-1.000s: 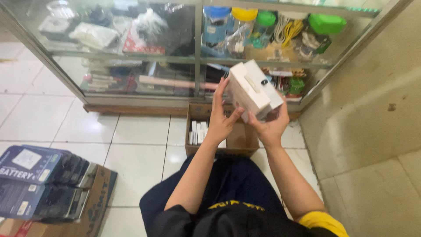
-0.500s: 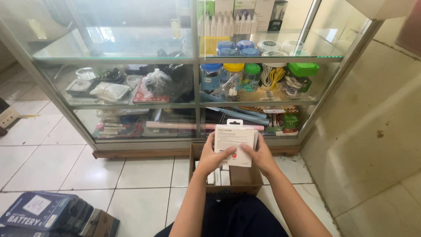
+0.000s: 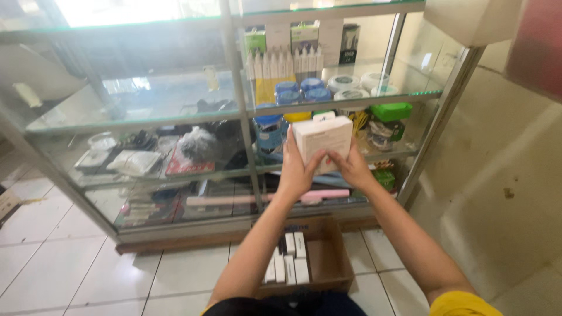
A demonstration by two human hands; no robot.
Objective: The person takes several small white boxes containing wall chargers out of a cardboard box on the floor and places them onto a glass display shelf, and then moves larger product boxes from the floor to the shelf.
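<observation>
Right now, from the head camera, I have a small white box (image 3: 323, 142) raised in front of me, level with the middle shelf of the glass display cabinet (image 3: 175, 117). My left hand (image 3: 297, 169) grips its left and lower edge, fingers curled tight around it, and my right hand (image 3: 351, 167) closes on its lower right corner, so both hands are wrapped on the box and neither is free. Below, between my forearms, an open cardboard carton (image 3: 328, 257) sits on the tiled floor, with a row of similar white boxes (image 3: 290, 260) standing on end in its left half and the right half bare. As I judge it, I am at the carrying stage, box lifted clear of the carton. Placing it anywhere next would call for a level, steady hold and a free spot.
</observation>
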